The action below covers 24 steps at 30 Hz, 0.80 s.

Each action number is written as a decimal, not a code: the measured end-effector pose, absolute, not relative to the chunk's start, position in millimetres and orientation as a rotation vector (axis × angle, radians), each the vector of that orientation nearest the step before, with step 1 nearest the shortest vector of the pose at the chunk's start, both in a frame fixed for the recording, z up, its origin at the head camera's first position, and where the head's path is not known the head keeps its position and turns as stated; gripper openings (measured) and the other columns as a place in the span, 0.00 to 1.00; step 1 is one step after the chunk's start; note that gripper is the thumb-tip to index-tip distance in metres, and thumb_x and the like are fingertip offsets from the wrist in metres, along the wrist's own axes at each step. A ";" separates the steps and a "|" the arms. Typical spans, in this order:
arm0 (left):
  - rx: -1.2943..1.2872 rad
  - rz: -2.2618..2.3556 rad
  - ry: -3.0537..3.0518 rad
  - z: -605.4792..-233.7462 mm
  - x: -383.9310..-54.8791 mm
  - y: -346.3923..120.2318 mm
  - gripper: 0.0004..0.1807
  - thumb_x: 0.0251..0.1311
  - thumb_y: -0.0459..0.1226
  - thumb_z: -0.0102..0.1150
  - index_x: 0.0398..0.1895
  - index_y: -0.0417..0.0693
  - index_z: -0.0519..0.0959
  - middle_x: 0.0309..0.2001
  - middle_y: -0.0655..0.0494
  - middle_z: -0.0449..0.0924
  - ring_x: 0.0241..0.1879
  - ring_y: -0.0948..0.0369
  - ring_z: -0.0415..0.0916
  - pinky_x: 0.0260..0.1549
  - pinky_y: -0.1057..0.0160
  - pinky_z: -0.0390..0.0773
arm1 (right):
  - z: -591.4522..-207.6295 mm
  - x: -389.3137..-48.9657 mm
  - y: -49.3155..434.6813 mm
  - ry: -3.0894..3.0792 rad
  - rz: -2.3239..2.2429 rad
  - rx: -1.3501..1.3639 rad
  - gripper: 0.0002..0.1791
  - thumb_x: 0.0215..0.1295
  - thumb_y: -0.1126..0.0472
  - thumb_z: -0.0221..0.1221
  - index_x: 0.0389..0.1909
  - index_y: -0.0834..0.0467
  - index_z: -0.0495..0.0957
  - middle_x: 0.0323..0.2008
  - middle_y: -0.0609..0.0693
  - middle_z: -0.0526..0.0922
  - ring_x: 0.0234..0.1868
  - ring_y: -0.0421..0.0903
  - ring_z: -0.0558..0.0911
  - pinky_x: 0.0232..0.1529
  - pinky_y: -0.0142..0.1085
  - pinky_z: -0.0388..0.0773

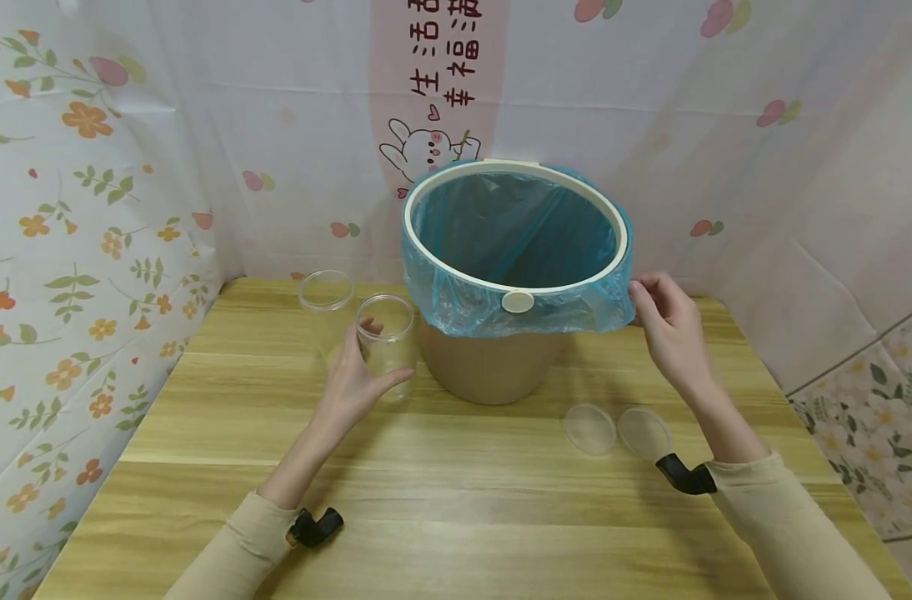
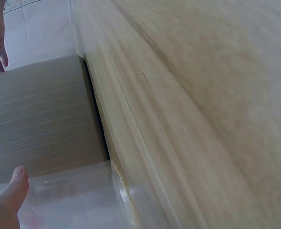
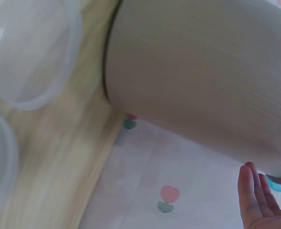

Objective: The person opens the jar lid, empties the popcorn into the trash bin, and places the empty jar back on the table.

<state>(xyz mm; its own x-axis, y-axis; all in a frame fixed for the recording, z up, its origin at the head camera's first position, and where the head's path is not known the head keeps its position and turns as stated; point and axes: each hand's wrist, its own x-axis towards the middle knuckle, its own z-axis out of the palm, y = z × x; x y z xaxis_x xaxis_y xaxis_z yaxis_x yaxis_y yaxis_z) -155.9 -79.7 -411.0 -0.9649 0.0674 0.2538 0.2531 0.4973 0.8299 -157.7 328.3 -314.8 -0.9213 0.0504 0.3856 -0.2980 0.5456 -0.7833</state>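
My left hand (image 1: 354, 375) is around a clear plastic cup (image 1: 384, 310), fingers behind it and thumb across the front. A second clear cup (image 1: 327, 287) stands just left of it. Right of the cups is a beige trash bin (image 1: 493, 371) with a cream ring (image 1: 518, 301) around its mouth. A blue trash bag (image 1: 463, 308) lines the bin and hangs over its outside. At the bag's right edge, my right hand (image 1: 673, 329) pinches the plastic between thumb and fingers. In the right wrist view, the fingers (image 3: 247, 191) are fairly straight beside a bit of blue.
Two round clear lids (image 1: 588, 429) (image 1: 645, 432) lie on the wooden table (image 1: 426, 517), right of the bin and below my right hand. A patterned cloth (image 1: 291, 108) hangs behind the table, close to the bin's back. Flowered cloth (image 1: 73, 250) borders the left side.
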 end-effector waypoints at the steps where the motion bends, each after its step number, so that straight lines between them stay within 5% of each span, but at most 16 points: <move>1: -0.283 -1.459 -2.552 -411.1 -156.2 -79.8 0.55 0.47 0.40 0.82 0.74 0.37 0.55 0.68 0.41 0.72 0.68 0.43 0.71 0.65 0.42 0.73 | -316.9 -156.2 328.8 -2.425 1.328 0.211 0.13 0.80 0.53 0.50 0.49 0.58 0.76 0.43 0.32 0.79 0.39 0.28 0.82 0.41 0.18 0.81; 10: -0.308 -1.428 -2.561 -414.4 -156.4 -82.1 0.61 0.46 0.42 0.82 0.79 0.38 0.51 0.71 0.38 0.70 0.70 0.40 0.69 0.67 0.39 0.72 | -333.5 -142.9 329.5 -2.530 1.279 0.223 0.16 0.79 0.51 0.53 0.53 0.59 0.76 0.44 0.28 0.81 0.40 0.27 0.86 0.44 0.20 0.82; 18: -0.304 -1.541 -2.580 -416.2 -143.7 -91.8 0.57 0.59 0.46 0.73 0.82 0.43 0.45 0.75 0.36 0.62 0.75 0.39 0.63 0.72 0.39 0.68 | -345.0 -132.9 325.9 -2.588 1.167 0.335 0.17 0.77 0.55 0.56 0.62 0.53 0.77 0.47 0.53 0.88 0.42 0.25 0.84 0.45 0.18 0.79; 24: -0.285 -1.494 -2.620 -408.0 -130.6 -95.2 0.52 0.65 0.51 0.67 0.83 0.48 0.46 0.77 0.36 0.60 0.75 0.41 0.64 0.71 0.40 0.69 | -350.9 -127.6 323.4 -2.602 1.112 0.418 0.13 0.75 0.59 0.59 0.57 0.54 0.79 0.49 0.53 0.88 0.46 0.20 0.81 0.45 0.18 0.78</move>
